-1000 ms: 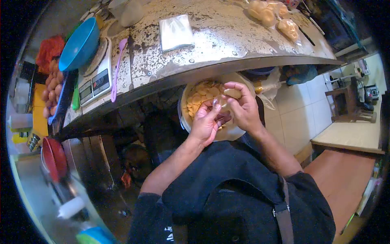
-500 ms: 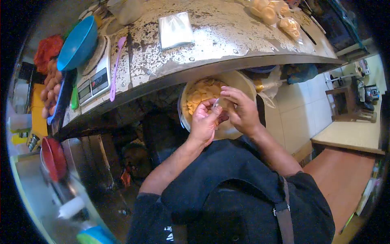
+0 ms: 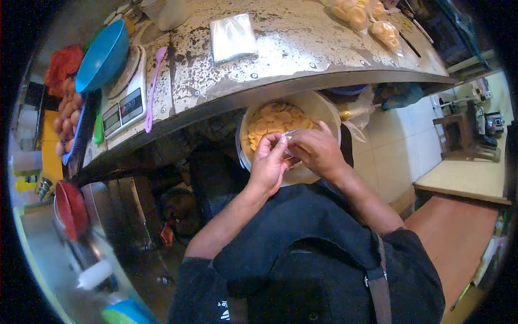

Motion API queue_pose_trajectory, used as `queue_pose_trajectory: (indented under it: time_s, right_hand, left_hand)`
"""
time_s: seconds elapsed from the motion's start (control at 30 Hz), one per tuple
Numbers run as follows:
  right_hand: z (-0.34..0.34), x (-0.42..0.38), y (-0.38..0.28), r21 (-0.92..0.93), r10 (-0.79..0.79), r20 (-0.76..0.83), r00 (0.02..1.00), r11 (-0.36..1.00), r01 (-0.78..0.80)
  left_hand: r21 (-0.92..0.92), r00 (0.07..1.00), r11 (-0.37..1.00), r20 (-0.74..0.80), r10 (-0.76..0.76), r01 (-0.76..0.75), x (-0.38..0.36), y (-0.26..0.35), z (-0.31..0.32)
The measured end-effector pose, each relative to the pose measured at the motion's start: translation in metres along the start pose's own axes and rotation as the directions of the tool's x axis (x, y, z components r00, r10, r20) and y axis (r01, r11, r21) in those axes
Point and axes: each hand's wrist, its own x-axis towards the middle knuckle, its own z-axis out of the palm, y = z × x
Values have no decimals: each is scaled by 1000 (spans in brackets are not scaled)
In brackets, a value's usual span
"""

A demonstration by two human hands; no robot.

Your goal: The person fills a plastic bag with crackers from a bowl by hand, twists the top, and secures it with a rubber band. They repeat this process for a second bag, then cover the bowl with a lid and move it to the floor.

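Note:
Both hands meet over a white bucket (image 3: 328,110) that holds many round, flat, orange-yellow pieces (image 3: 275,120), perhaps cookies or crackers. My left hand (image 3: 268,164) is closed, its thumb and fingers pinching the edge of a clear plastic bag (image 3: 290,133). From the other side, my right hand (image 3: 319,149) grips the same bag with its fingertips bent. Most of the bag is hidden by the fingers. On the worktop beyond lies a stack of clear plastic bags (image 3: 233,39).
A worn worktop (image 3: 280,48) spans the front. On its left are a kitchen scale (image 3: 127,110), a purple spoon (image 3: 155,89) and a blue bowl (image 3: 105,56), with eggs (image 3: 67,116) beyond. Filled bags (image 3: 386,35) lie at the right. A red container (image 3: 71,210) stands lower left.
My right hand has turned palm-down and its fingers have come in from a raised, spread pose to pinch the plastic. My left hand has barely moved. More of the orange pieces show.

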Motion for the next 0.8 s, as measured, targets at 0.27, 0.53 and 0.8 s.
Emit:
queue_pose_trajectory:
  time_s: [0.27, 0.53, 0.8]
  right_hand:
    - [-32, 22, 26, 429, 146, 151, 978, 881, -198]
    - [34, 58, 0, -442, 464, 851, 245, 886, -140]
    - [93, 8, 44, 11, 315, 789, 527, 850, -526]
  left_hand:
    - [488, 937, 804, 101, 335, -340, -3, 19, -13]
    - [646, 824, 567, 182, 536, -511, 5, 38, -23]
    - [563, 928, 752, 77, 366, -343, 3, 47, -15]
